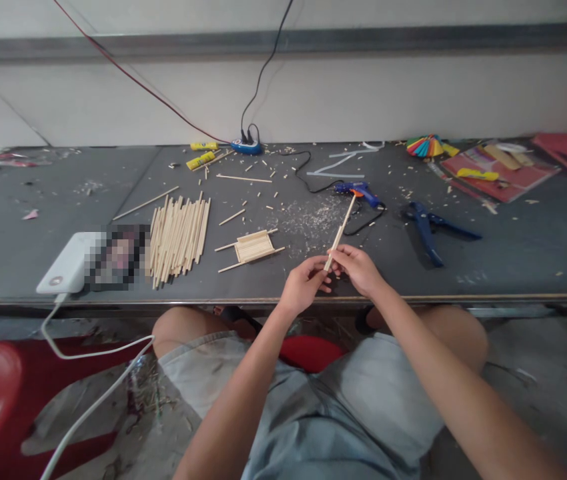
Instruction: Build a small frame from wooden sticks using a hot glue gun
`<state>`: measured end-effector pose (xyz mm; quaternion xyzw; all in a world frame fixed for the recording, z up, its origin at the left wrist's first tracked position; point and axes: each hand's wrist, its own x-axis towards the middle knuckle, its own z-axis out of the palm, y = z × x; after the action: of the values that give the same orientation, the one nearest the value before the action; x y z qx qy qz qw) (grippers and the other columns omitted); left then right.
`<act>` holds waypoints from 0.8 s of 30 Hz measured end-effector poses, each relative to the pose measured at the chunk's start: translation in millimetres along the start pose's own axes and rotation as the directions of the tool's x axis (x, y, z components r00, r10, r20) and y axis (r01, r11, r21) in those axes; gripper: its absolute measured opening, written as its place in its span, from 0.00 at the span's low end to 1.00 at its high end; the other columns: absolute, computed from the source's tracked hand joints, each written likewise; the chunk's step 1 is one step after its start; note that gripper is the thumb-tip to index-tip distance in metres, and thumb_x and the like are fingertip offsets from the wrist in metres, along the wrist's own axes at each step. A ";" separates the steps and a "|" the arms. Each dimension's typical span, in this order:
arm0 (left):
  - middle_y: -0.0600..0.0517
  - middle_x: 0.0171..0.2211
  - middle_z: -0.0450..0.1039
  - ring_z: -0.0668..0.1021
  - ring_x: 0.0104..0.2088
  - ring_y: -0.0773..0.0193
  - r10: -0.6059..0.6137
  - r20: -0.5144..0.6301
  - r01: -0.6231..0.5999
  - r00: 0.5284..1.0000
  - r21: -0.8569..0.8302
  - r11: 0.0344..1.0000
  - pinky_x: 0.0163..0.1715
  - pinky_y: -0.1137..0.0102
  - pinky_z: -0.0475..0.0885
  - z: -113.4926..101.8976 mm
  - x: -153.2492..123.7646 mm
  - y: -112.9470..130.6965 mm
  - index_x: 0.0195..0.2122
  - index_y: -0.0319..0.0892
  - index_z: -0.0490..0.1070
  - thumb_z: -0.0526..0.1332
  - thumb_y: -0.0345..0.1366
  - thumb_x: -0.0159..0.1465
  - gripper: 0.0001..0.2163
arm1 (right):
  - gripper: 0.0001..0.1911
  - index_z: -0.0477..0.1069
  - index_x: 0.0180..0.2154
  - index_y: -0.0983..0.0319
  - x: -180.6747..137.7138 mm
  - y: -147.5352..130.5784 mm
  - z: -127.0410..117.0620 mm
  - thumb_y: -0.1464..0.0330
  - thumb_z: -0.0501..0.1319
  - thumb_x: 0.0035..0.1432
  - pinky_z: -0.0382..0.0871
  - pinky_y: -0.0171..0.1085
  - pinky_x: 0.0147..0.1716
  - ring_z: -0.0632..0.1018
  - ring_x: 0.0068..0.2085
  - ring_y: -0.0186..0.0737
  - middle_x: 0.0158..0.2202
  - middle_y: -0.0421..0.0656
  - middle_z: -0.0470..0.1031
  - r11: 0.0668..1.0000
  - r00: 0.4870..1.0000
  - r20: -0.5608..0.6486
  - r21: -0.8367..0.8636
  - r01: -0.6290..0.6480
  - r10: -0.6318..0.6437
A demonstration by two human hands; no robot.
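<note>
Both hands meet above the table's front edge around a pair of thin wooden sticks (342, 227), one reaching further up than the other. My left hand (304, 283) pinches them near the lower end. Just above it, my right hand (356, 268) grips the same sticks between thumb and fingers. The upper tip overlaps the orange nozzle area of a blue glue gun (371, 198) lying behind; I cannot tell whether they touch. A small frame built of sticks (254, 247) lies to the left of my hands. Further left is a pile of loose sticks (179, 233).
Blue cutting pliers (426, 233) lie at right. A white power bank (71, 263) and a blurred phone-like object (116, 257) are at left. A blue power socket (246, 146), yellow tubes (200, 160) and red sheets (503, 175) lie at the back. Wood scraps litter the table.
</note>
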<state>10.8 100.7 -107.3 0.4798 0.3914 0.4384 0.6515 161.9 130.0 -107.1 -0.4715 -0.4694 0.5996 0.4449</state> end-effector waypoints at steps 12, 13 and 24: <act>0.49 0.36 0.73 0.74 0.30 0.70 0.003 0.001 -0.003 1.000 0.007 1.000 0.27 0.72 0.77 -0.6 -0.1 -0.1 0.47 0.39 0.68 0.58 0.31 0.60 0.13 | 0.14 0.72 0.31 0.62 -1.0 -0.3 -1.3 0.57 0.64 0.50 0.60 0.32 0.23 0.67 0.22 0.30 0.21 0.36 0.69 1.000 1.000 0.008 0.003 -0.009 0.009; 0.49 0.36 0.73 0.74 0.30 0.70 0.004 0.002 -0.004 1.000 0.008 1.000 0.27 0.72 0.77 -0.6 -0.2 -0.2 0.47 0.39 0.68 0.58 0.31 0.60 0.13 | 0.14 0.72 0.31 0.62 -0.9 -0.2 -1.2 0.57 0.64 0.50 0.60 0.32 0.23 0.67 0.22 0.30 0.21 0.36 0.69 1.000 1.000 0.007 0.002 -0.010 0.010; 0.49 0.35 0.73 0.74 0.30 0.70 0.000 -0.003 0.000 1.000 -0.004 1.000 0.27 0.73 0.77 -0.6 0.2 -2.3 0.46 0.39 0.68 0.58 0.31 0.60 0.13 | 0.14 0.72 0.31 0.62 -0.9 -0.4 -1.2 0.57 0.63 0.50 0.60 0.32 0.23 0.67 0.22 0.30 0.21 0.36 0.68 1.000 1.000 0.012 -0.013 0.002 -0.002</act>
<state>10.8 100.7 -109.7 0.4776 0.3916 0.4398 0.6520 163.2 129.4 -106.7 -0.4704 -0.4763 0.5989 0.4396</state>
